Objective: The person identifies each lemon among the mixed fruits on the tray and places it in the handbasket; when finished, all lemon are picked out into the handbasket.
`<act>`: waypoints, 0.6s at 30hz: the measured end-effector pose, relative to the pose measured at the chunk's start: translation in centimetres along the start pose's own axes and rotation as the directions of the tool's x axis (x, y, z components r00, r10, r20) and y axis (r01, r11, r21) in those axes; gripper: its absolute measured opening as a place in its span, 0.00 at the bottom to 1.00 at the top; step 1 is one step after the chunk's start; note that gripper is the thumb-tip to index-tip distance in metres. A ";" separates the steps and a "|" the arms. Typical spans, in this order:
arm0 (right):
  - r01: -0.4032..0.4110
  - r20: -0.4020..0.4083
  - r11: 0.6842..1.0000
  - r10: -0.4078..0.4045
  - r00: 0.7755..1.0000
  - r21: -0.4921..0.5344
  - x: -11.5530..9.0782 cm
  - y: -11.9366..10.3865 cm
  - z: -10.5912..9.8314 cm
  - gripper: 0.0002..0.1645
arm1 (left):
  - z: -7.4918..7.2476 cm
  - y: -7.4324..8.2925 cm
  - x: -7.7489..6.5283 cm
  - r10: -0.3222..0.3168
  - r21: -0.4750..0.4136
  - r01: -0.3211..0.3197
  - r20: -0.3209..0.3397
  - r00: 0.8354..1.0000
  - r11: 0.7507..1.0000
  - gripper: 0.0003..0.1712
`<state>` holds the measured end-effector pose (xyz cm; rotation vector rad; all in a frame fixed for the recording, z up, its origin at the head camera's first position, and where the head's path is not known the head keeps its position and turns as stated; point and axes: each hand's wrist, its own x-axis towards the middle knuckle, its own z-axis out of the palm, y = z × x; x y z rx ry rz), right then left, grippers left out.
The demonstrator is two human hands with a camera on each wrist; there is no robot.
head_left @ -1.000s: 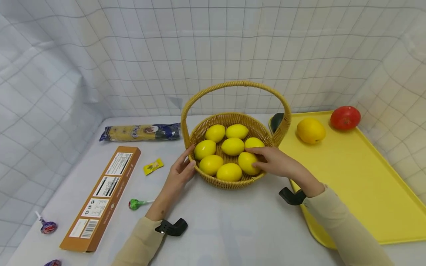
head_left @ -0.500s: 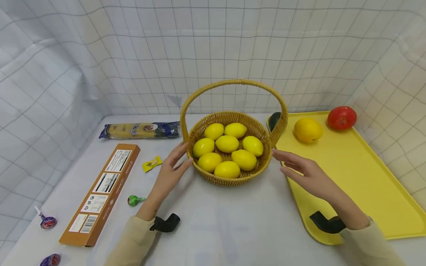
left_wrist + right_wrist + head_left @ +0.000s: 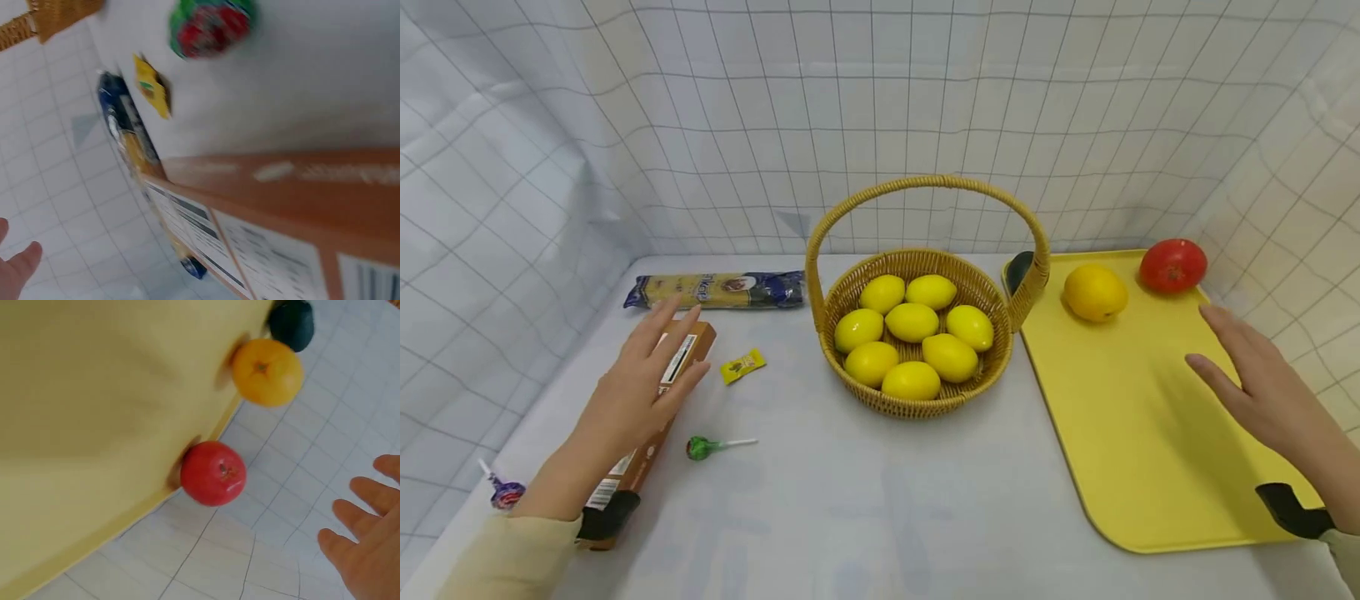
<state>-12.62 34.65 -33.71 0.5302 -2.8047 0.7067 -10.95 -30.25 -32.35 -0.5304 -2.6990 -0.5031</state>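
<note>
A wicker basket (image 3: 925, 410) with a tall arched handle stands in the middle of the white table, holding several yellow lemons (image 3: 912, 322). My left hand (image 3: 632, 387) hangs over the long brown box (image 3: 651, 458), fingers spread and holding nothing. On the right, my right hand (image 3: 1262, 392) hovers above the yellow tray (image 3: 1150, 433), its fingers straight and nothing in it. A red fruit (image 3: 214, 474) and an orange-yellow fruit (image 3: 267, 372) sit at the tray's far side, with a dark green item (image 3: 292, 325) beyond them.
Behind the box lies a pasta packet (image 3: 722, 291). A small yellow candy (image 3: 742, 366) and a green lollipop (image 3: 700, 447) lie between box and basket. A purple lollipop (image 3: 507, 495) is near the left edge. Grid-patterned cloth rises behind and at the sides.
My right hand has left a lemon in the basket and moved right over the tray. My left hand has let go of the basket's rim and moved left over the box.
</note>
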 end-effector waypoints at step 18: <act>0.183 0.182 0.966 -0.150 0.972 -0.183 1.2 1.1 3.6 0.43 | 1.0 -2.9 -1.7 0.046 0.211 -0.104 0.264 0.964 0.972 0.45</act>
